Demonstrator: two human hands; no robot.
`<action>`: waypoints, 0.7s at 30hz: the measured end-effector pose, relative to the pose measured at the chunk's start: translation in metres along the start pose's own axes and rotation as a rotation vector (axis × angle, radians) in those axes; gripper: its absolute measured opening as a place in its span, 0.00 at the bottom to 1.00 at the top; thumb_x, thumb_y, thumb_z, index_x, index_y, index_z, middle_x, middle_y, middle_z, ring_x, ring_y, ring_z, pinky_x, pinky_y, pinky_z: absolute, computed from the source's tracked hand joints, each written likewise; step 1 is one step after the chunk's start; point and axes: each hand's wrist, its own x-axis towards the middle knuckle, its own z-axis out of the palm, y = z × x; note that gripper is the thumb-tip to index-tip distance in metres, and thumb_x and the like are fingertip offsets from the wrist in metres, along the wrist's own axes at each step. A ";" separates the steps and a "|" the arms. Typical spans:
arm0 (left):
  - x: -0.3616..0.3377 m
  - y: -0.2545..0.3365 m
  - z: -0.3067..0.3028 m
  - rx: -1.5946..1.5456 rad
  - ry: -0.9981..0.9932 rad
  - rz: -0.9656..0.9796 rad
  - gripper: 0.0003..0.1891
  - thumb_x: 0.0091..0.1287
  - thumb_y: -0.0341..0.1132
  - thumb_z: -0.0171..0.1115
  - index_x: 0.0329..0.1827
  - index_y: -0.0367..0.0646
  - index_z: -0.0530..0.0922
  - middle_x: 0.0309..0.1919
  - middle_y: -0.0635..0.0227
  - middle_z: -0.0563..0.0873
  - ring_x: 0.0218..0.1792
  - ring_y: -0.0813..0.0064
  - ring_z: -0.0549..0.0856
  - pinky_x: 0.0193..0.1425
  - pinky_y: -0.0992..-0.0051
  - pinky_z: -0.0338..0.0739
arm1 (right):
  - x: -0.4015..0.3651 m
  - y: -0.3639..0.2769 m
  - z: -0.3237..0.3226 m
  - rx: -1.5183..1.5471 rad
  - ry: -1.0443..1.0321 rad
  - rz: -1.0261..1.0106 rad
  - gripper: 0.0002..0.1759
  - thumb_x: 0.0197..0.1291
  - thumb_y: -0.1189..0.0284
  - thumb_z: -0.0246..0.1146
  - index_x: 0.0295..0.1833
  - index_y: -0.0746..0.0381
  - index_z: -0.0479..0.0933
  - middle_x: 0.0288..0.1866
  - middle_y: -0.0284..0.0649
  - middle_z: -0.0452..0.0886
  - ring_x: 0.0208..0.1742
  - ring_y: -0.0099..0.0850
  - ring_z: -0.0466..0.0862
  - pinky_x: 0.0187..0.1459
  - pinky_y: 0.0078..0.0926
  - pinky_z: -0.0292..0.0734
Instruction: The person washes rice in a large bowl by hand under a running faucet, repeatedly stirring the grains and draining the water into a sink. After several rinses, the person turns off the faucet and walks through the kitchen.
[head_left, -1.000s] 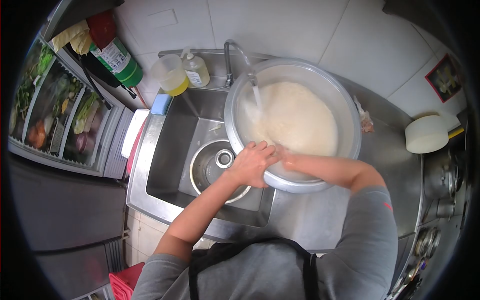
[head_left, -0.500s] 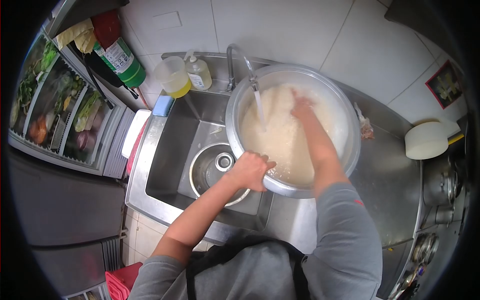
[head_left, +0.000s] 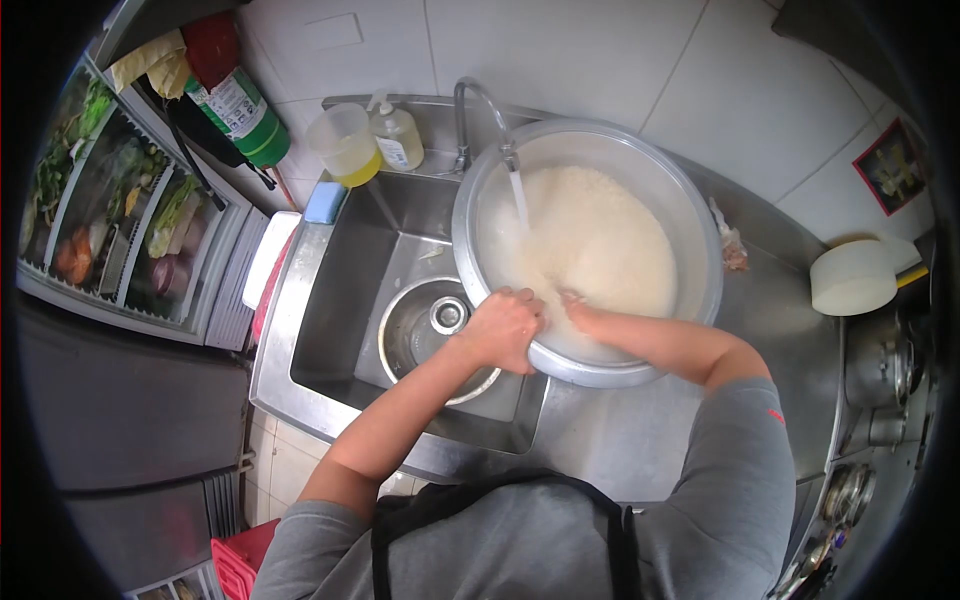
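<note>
Nearest, the steel counter (head_left: 640, 430) carries the bowl's near edge. The left hand (head_left: 505, 328) is clamped over the near-left rim of the bowl (head_left: 702, 232), fingers curled inside and thumb outside. Just right of it, the right hand (head_left: 578, 308) is sunk into the wet rice (head_left: 600, 240) at the bowl's near side; I cannot tell whether its fingers are spread or closed. Left of the bowl lies the sink (head_left: 345, 285). A water stream (head_left: 519, 200) falls onto the rice at the bowl's left. Beyond the bowl's far-left rim rises the tap (head_left: 478, 98), with a soap bottle (head_left: 397, 138) and jug (head_left: 343, 148) further left.
</note>
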 end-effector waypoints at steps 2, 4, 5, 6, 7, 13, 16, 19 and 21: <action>0.000 -0.001 0.001 -0.008 0.030 0.030 0.17 0.28 0.43 0.67 0.22 0.45 0.77 0.24 0.67 0.76 0.33 0.67 0.78 0.34 0.69 0.72 | 0.019 -0.012 0.006 0.003 0.039 -0.160 0.28 0.58 0.66 0.50 0.64 0.63 0.56 0.51 0.50 0.74 0.49 0.39 0.76 0.50 0.42 0.70; 0.000 0.001 -0.002 -0.005 -0.012 0.002 0.18 0.28 0.43 0.67 0.22 0.45 0.77 0.24 0.67 0.76 0.32 0.66 0.78 0.33 0.68 0.73 | 0.044 -0.015 -0.001 0.054 0.105 -0.278 0.29 0.58 0.65 0.50 0.64 0.63 0.56 0.51 0.49 0.74 0.50 0.39 0.76 0.53 0.43 0.68; 0.000 0.002 -0.003 -0.004 -0.054 -0.023 0.18 0.28 0.43 0.67 0.23 0.45 0.77 0.24 0.66 0.76 0.31 0.65 0.79 0.32 0.67 0.73 | 0.060 -0.013 -0.007 0.127 0.159 -0.301 0.29 0.58 0.64 0.51 0.64 0.63 0.57 0.51 0.49 0.74 0.51 0.39 0.75 0.54 0.43 0.67; 0.000 0.002 -0.002 -0.002 -0.054 -0.023 0.18 0.28 0.43 0.67 0.23 0.45 0.77 0.24 0.66 0.76 0.31 0.65 0.79 0.32 0.67 0.73 | 0.082 -0.007 -0.007 0.229 0.226 -0.323 0.29 0.58 0.63 0.51 0.64 0.63 0.57 0.51 0.48 0.75 0.51 0.38 0.75 0.55 0.44 0.67; -0.001 0.001 0.001 -0.014 -0.063 -0.039 0.18 0.28 0.44 0.66 0.23 0.44 0.77 0.24 0.65 0.76 0.30 0.64 0.79 0.31 0.66 0.73 | 0.106 0.004 -0.010 0.319 0.310 -0.333 0.29 0.58 0.62 0.52 0.64 0.62 0.57 0.50 0.48 0.75 0.52 0.38 0.75 0.56 0.44 0.66; -0.002 0.001 0.000 -0.021 -0.065 -0.073 0.19 0.28 0.44 0.65 0.25 0.44 0.78 0.22 0.63 0.76 0.26 0.60 0.79 0.29 0.65 0.74 | 0.099 -0.030 -0.113 -0.989 0.293 0.186 0.42 0.49 0.43 0.55 0.67 0.50 0.53 0.67 0.42 0.58 0.70 0.40 0.53 0.64 0.61 0.36; -0.002 0.002 0.001 -0.017 -0.044 -0.061 0.19 0.28 0.44 0.65 0.25 0.44 0.78 0.21 0.63 0.77 0.25 0.60 0.79 0.29 0.65 0.74 | 0.097 0.014 -0.132 -0.828 0.319 0.497 0.51 0.42 0.41 0.60 0.69 0.46 0.47 0.71 0.43 0.47 0.71 0.44 0.48 0.61 0.66 0.40; -0.002 0.002 0.002 -0.010 -0.026 -0.047 0.20 0.28 0.44 0.65 0.26 0.44 0.78 0.21 0.62 0.77 0.25 0.60 0.79 0.29 0.65 0.74 | 0.073 0.061 -0.138 -0.568 0.368 0.580 0.51 0.43 0.46 0.62 0.70 0.48 0.44 0.67 0.49 0.55 0.67 0.47 0.56 0.61 0.61 0.48; -0.002 0.002 0.000 -0.008 -0.026 -0.048 0.20 0.28 0.44 0.65 0.26 0.44 0.78 0.21 0.62 0.78 0.25 0.60 0.79 0.29 0.65 0.74 | 0.059 0.079 -0.131 -0.456 0.390 0.602 0.50 0.44 0.48 0.62 0.70 0.50 0.44 0.63 0.53 0.61 0.64 0.48 0.62 0.60 0.60 0.53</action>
